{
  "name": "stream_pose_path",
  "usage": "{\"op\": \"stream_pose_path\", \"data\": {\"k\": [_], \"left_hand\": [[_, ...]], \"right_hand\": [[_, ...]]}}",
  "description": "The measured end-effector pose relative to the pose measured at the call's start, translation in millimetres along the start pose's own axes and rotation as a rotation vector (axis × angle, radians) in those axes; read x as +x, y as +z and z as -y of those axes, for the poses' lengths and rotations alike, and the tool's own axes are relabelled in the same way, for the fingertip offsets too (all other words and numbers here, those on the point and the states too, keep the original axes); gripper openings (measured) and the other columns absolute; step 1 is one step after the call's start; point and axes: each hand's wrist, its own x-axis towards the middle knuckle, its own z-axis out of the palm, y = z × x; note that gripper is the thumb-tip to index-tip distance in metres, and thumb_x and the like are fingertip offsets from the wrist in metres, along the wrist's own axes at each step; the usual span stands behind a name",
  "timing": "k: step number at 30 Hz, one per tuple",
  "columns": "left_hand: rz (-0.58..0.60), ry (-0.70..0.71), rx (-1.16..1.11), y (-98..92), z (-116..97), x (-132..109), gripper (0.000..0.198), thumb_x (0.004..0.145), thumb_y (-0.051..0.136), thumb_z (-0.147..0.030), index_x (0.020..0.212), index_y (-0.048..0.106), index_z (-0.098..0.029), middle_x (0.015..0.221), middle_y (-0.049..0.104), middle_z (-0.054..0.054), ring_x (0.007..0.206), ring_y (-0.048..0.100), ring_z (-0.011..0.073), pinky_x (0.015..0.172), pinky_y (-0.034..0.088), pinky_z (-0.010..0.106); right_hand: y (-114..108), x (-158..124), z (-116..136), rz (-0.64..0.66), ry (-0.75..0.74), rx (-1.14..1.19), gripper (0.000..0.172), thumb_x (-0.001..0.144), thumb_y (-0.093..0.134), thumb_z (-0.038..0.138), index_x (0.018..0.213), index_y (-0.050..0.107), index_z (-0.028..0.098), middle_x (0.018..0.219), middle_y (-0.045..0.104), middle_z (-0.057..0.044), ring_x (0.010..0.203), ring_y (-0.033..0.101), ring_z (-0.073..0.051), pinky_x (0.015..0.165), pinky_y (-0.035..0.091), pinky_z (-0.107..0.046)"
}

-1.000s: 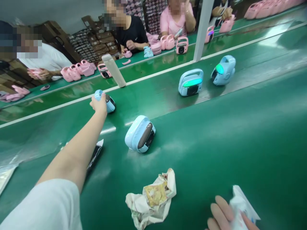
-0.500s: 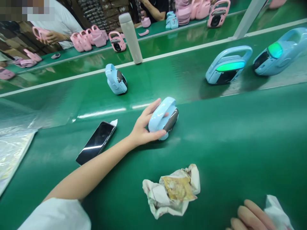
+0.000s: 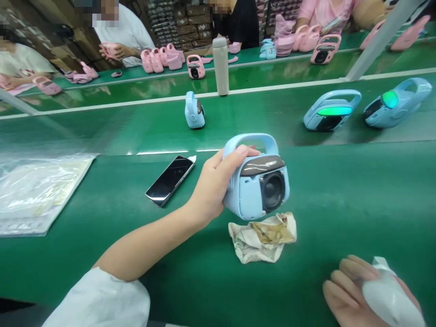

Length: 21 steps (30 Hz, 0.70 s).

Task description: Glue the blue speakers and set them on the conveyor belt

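My left hand (image 3: 218, 181) is closed around the left side of a light blue portable speaker (image 3: 250, 195), with fingers through its handle. The speaker's black round driver and dark glossy strip face me, and it is held up over the green surface. Just below it lies a crumpled, yellow-stained white cloth (image 3: 262, 245). At the lower right, my right hand (image 3: 354, 290) is curled around a white wipe (image 3: 391, 295), apart from the speaker; its fingertips are partly hidden.
A phone (image 3: 170, 179) lies left of the speaker, near a plastic-covered sheet (image 3: 41, 195). Beyond stand a blue speaker (image 3: 195, 111), two blue speakers with green lights (image 3: 332, 111), and a beige bottle (image 3: 221, 68). Across the line, people handle pink casings (image 3: 166, 58).
My left hand has lifted the blue speaker from the surface and turned its front toward me. My right hand has come further into view with the white wipe. The camera view has shifted.
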Motion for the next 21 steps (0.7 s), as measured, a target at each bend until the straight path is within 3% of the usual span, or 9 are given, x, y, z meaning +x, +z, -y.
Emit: {"op": "stream_pose_path", "data": {"k": [3,8,12,17,21], "left_hand": [[0.019,-0.019,-0.028,-4.2,-8.6,-18.9,0.034,0.079,0.065,-0.052,0.086,0.073,-0.02,0.094,0.071,0.003,0.094,0.066,0.0205,0.076,0.051,0.025],[0.072,-0.137,-0.209,-11.9,-14.3,-38.8,0.028,0.08,0.064,-0.046,0.084,0.073,-0.02,0.085,0.071,0.002,0.08,0.065,0.0178,0.072,0.052,0.027],[0.062,-0.233,-0.351,-18.3,-16.3,-50.9,0.028,0.077,0.066,-0.044,0.079,0.073,-0.017,0.077,0.072,0.002,0.075,0.065,0.0164,0.072,0.052,0.026],[-0.003,-0.283,-0.446,-25.4,-18.4,-60.8,0.028,0.08,0.062,-0.043,0.077,0.072,-0.016,0.07,0.07,0.001,0.07,0.065,0.0164,0.072,0.052,0.027],[0.0,-0.25,-0.537,-29.4,-18.7,-65.3,0.03,0.084,0.054,-0.039,0.075,0.071,-0.016,0.08,0.073,0.003,0.08,0.068,0.0198,0.079,0.053,0.032]], "right_hand": [[2.9,0.3,-1.5,0.005,-0.077,-0.166,0.03,0.078,0.07,0.04,0.08,0.047,0.022,0.072,0.046,0.0,0.051,0.031,-0.014,0.048,0.037,-0.03],[5.1,-5.2,0.7,0.012,-0.141,-0.21,0.027,0.075,0.07,0.034,0.079,0.046,0.021,0.073,0.048,0.001,0.049,0.032,-0.012,0.047,0.037,-0.029],[17.6,-9.4,0.6,0.005,-0.134,-0.033,0.027,0.073,0.07,0.026,0.079,0.044,0.02,0.07,0.046,0.004,0.045,0.029,-0.009,0.041,0.035,-0.025],[28.0,-9.9,-2.0,-0.095,-0.078,0.231,0.023,0.073,0.066,0.02,0.079,0.044,0.018,0.07,0.045,0.005,0.043,0.03,-0.008,0.036,0.035,-0.022],[31.0,-9.4,-2.5,-0.153,-0.077,0.261,0.015,0.078,0.06,0.023,0.079,0.045,0.018,0.069,0.044,0.004,0.041,0.029,-0.008,0.035,0.036,-0.023]]}}
